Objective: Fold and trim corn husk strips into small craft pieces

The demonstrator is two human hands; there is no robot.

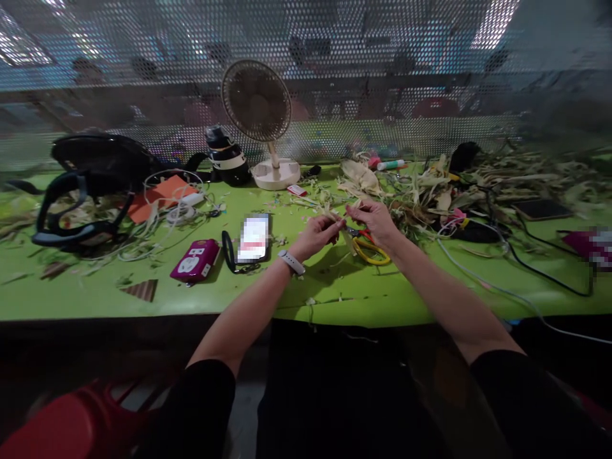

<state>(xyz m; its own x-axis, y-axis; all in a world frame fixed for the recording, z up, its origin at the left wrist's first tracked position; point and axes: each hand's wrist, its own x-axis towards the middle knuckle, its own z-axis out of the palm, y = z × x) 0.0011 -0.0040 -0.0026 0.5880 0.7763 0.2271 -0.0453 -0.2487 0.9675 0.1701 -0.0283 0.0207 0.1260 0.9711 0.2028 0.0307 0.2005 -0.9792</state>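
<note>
My left hand [316,234], with a pale watch band at the wrist, pinches a strip of pale corn husk [327,212] above the table. Close by on the right, my right hand [375,220] has its fingertips closed on husk too; where one piece ends and the other begins I cannot make out. Below the right hand lie scissors with yellow handles [373,260], partly covered by it, and an orange-red handle shows beside them. A phone [254,238] with a lit screen lies left of my left hand.
Heaped dried husks [440,185] spread over the green table [306,306] at the right, crossed by cables. At the back stand a fan [276,175] and a dark bottle [227,159]. A purple box [195,260], orange paper [162,196] and a black bag [100,159] lie left.
</note>
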